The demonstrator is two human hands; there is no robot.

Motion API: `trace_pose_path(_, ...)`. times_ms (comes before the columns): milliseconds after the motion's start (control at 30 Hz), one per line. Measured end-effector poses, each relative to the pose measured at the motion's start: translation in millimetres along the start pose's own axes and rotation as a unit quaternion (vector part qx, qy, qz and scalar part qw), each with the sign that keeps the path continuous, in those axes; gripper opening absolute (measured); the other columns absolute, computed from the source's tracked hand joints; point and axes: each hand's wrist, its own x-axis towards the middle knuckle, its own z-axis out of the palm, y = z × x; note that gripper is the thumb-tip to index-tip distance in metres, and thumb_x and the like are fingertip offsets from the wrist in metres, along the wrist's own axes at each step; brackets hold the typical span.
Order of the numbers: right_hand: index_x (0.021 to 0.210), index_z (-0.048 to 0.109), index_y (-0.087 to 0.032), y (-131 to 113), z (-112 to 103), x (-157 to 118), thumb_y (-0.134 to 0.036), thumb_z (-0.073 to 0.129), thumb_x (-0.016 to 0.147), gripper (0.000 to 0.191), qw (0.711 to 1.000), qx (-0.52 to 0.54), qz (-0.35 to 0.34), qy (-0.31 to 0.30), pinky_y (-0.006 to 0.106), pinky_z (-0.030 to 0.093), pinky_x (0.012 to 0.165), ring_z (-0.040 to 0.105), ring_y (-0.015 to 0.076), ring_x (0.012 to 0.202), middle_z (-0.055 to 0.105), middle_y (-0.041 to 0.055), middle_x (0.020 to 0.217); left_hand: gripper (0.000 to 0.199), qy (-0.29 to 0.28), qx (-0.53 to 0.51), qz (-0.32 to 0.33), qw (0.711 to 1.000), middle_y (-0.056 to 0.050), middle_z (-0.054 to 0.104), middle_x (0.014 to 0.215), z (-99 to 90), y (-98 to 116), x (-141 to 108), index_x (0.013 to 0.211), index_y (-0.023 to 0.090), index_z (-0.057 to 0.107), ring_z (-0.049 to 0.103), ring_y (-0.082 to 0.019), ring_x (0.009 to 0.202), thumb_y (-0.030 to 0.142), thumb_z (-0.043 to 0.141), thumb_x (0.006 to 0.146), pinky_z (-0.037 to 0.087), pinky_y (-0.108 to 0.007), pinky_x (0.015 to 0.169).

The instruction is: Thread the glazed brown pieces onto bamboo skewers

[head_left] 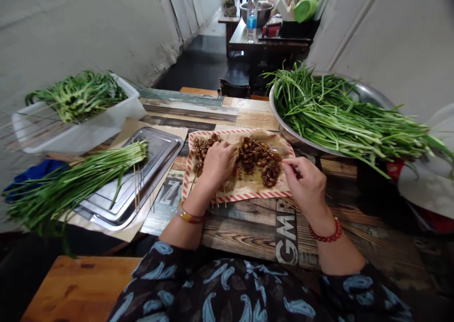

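Observation:
Glossy dark-brown food pieces [253, 154], coated in sauce, lie on a paper sheet [244, 196] with a red-and-white striped border. My left hand [220, 160] reaches down among the pieces on the sheet's left half, fingers bent and close together. Whatever its fingertips hold is hidden. Thin wooden sticks [224, 195] poke out past the sheet's front edge, just right of my left wrist. At the sheet's right edge, my right hand [305, 180] is closed in a pinch, beside a curled brown piece [270, 173]. What sits between its thumb and finger is too small to make out.
To the right, a metal bowl [278, 118] holds long green stalks [340, 116]. Left are a white bin [85, 140] of skewered greens and a metal tray lid [163, 147] under a bundle of green stalks [88, 175]. A water bottle [252, 14] stands on a table behind.

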Motion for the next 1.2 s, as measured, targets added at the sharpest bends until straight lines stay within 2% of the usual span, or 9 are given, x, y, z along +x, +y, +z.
trace_pose_path(200,0.086,0.064,-0.021,-3.7,1.1,-0.2,-0.023,0.055,0.092,0.011,1.0,0.02,0.003,-0.013,0.026,0.05,0.068,0.065,0.0148,0.075,0.07,0.0016,0.081,0.024,-0.046,0.068,0.008,0.997,-0.015,0.064,0.104,-4.1,8.9,0.7,0.094,0.016,0.07,0.056,-0.027,0.096,0.028,0.049,0.091,0.043,-0.039,0.083)
trace_pose_path(500,0.086,0.063,-0.021,-6.4,3.0,-0.7,-0.026,0.052,0.094,0.015,0.999,0.022,0.013,-0.029,0.028,0.05,0.069,0.065,0.0153,0.074,0.07,0.0025,0.081,0.018,-0.026,0.06,0.032,0.997,-0.013,0.064,0.099,1.6,13.0,0.9,0.09,0.015,0.067,0.056,-0.027,0.097,0.019,0.049,0.087,0.044,-0.039,0.082)
trace_pose_path(600,0.086,0.063,-0.021,-5.8,4.1,-1.4,-0.026,0.052,0.094,0.014,0.999,0.026,0.014,-0.028,0.027,0.05,0.069,0.065,0.0151,0.075,0.07,0.0021,0.081,0.015,0.004,0.012,0.031,0.999,-0.014,0.065,0.098,4.0,10.7,1.4,0.089,0.015,0.065,0.057,-0.028,0.097,0.016,0.05,0.084,0.044,-0.04,0.084)
trace_pose_path(700,0.086,0.063,-0.021,-5.0,4.7,-2.3,-0.025,0.053,0.094,0.013,0.999,0.026,0.01,-0.021,0.027,0.049,0.069,0.065,0.0146,0.075,0.07,0.0017,0.082,0.012,0.051,-0.15,-0.012,0.987,-0.01,0.066,0.09,6.3,7.2,2.4,0.09,0.015,0.061,0.061,-0.024,0.088,0.017,0.052,0.083,0.046,-0.038,0.081)
trace_pose_path(767,0.087,0.063,-0.021,-4.7,4.9,-2.7,-0.024,0.054,0.094,0.012,0.999,0.023,0.007,-0.022,0.026,0.049,0.069,0.064,0.0141,0.074,0.07,0.0014,0.082,0.008,0.069,-0.313,-0.06,0.945,-0.006,0.065,0.082,6.9,6.1,2.9,0.088,0.016,0.058,0.062,-0.02,0.077,0.019,0.055,0.081,0.047,-0.034,0.074)
trace_pose_path(867,0.087,0.063,-0.021,-4.7,5.0,-3.1,-0.022,0.054,0.093,0.011,0.999,0.02,0.007,-0.025,0.026,0.049,0.068,0.064,0.0139,0.073,0.07,0.0013,0.081,0.013,0.059,-0.536,-0.111,0.835,-0.002,0.064,0.077,4.2,7.8,2.8,0.084,0.017,0.053,0.063,-0.015,0.069,0.024,0.062,0.077,0.048,-0.028,0.066)
trace_pose_path(933,0.088,0.064,-0.021,-4.8,4.9,-3.2,-0.023,0.054,0.093,0.011,0.999,0.022,0.008,-0.024,0.026,0.05,0.069,0.065,0.0142,0.074,0.07,0.0014,0.082,0.022,0.051,-0.621,-0.129,0.771,0.0,0.063,0.075,0.2,10.4,1.9,0.085,0.017,0.053,0.062,-0.013,0.065,0.027,0.068,0.074,0.047,-0.024,0.061)
trace_pose_path(1000,0.087,0.064,-0.022,-4.8,4.8,-3.4,-0.024,0.054,0.093,0.011,0.999,0.027,0.008,-0.021,0.026,0.05,0.069,0.065,0.0144,0.074,0.07,0.0015,0.081,0.027,0.052,-0.66,-0.142,0.735,0.001,0.062,0.072,-4.5,12.7,0.7,0.087,0.016,0.055,0.06,-0.011,0.061,0.028,0.073,0.072,0.045,-0.021,0.057)
trace_pose_path(1200,0.086,0.065,-0.022,-5.1,4.6,-4.2,-0.026,0.055,0.092,0.012,0.999,0.035,0.026,-0.018,0.028,0.053,0.071,0.066,0.0154,0.073,0.07,0.0012,0.08,0.028,0.042,-0.727,-0.151,0.669,0.002,0.061,0.069,-13.9,15.6,-2.4,0.085,0.014,0.063,0.058,-0.008,0.056,0.027,0.079,0.067,0.044,-0.02,0.055)
